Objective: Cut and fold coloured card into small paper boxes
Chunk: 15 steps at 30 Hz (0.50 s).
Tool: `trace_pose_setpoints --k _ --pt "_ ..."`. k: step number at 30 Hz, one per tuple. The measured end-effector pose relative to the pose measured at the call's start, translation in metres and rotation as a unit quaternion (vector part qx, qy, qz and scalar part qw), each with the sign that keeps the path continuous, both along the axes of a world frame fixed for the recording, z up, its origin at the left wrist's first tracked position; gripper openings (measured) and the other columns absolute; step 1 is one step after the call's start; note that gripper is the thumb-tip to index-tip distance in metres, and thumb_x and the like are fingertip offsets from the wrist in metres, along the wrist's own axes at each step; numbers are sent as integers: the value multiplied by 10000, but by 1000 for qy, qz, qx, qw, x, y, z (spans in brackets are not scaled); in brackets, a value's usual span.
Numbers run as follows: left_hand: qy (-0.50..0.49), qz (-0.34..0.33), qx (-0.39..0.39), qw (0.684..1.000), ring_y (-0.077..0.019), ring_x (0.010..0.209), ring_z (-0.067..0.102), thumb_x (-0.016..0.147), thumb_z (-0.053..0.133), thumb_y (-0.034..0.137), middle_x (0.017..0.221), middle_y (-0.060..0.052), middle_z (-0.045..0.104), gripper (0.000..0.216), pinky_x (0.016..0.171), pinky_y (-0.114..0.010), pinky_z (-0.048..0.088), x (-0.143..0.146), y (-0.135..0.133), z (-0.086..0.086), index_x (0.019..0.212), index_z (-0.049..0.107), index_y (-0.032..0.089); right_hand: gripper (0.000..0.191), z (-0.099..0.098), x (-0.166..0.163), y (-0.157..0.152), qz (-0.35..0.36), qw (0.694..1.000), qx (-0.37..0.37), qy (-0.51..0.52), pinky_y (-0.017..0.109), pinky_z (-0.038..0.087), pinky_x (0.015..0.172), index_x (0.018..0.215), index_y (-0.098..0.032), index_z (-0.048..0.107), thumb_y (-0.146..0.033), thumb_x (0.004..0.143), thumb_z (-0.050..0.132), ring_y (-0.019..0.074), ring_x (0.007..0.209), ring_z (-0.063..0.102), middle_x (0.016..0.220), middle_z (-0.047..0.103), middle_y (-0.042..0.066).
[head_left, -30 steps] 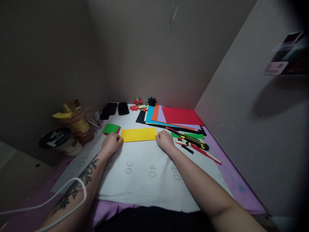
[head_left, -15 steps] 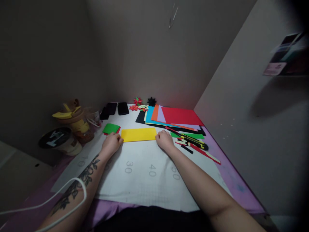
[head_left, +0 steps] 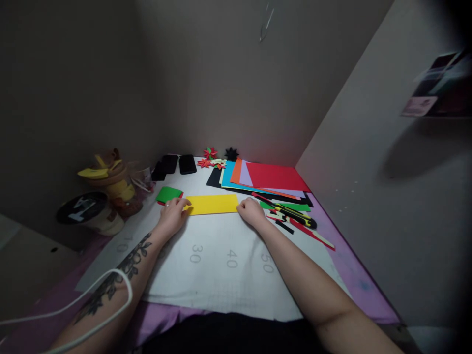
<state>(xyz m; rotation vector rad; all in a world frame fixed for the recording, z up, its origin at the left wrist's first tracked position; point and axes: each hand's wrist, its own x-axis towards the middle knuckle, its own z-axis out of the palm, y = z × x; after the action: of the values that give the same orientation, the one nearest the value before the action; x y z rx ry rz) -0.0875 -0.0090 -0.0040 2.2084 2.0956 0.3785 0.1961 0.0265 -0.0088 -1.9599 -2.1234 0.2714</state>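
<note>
A yellow paper rectangle (head_left: 213, 204) lies flat on a white gridded cutting mat (head_left: 221, 265). My left hand (head_left: 174, 214) rests at the paper's left end, fingers stretched over its near left corner. At the right end sits my right hand (head_left: 250, 213), fingers curled and pinching the paper's edge. A small green square on a red one (head_left: 168, 194) lies just beyond my left hand.
A stack of coloured sheets (head_left: 265, 181) lies at the back right, with a yellow-black utility knife (head_left: 297, 216) and paper strips in front. Paper stars (head_left: 211, 158) and dark phones (head_left: 187, 164) sit at the back. Tubs and a yellow toy (head_left: 106, 187) stand left. Walls enclose the table.
My left hand's fingers have stretched out onto the yellow paper's left corner. The view has shifted slightly; my right hand stays at the right edge.
</note>
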Motion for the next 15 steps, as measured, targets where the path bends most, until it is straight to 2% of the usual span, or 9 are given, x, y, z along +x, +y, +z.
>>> trace_pose_setpoints --k 4,8,11,15 --pt "-9 -19 7 1000 -273 1093 468 837 468 157 1189 -81 533 340 878 -416 411 -1 2 -4 1127 609 264 267 4 1 4 -1 999 -34 13 256 327 599 797 -158 712 -275 821 474 180 799 579 886 678 87" --pt "-9 -47 32 998 -260 1071 478 814 477 112 1195 -66 531 401 885 -413 409 -2 3 -6 1133 640 292 289 3 0 2 1 1000 -20 2 256 350 632 837 -153 718 -285 835 461 197 847 581 941 678 108" --pt "4 -92 45 995 -265 1091 470 843 447 96 1232 -60 522 454 899 -432 390 -4 3 -6 1168 646 344 308 1 -2 -1 4 1000 -4 -17 276 374 693 868 -153 716 -290 852 440 223 912 571 1004 660 124" --pt "38 -166 37 985 -318 1181 417 918 407 157 1327 -35 493 429 897 -476 350 -5 5 -5 1137 659 426 318 0 -3 -3 3 1000 -1 -29 295 386 748 906 -152 706 -290 868 421 236 954 557 1027 641 123"
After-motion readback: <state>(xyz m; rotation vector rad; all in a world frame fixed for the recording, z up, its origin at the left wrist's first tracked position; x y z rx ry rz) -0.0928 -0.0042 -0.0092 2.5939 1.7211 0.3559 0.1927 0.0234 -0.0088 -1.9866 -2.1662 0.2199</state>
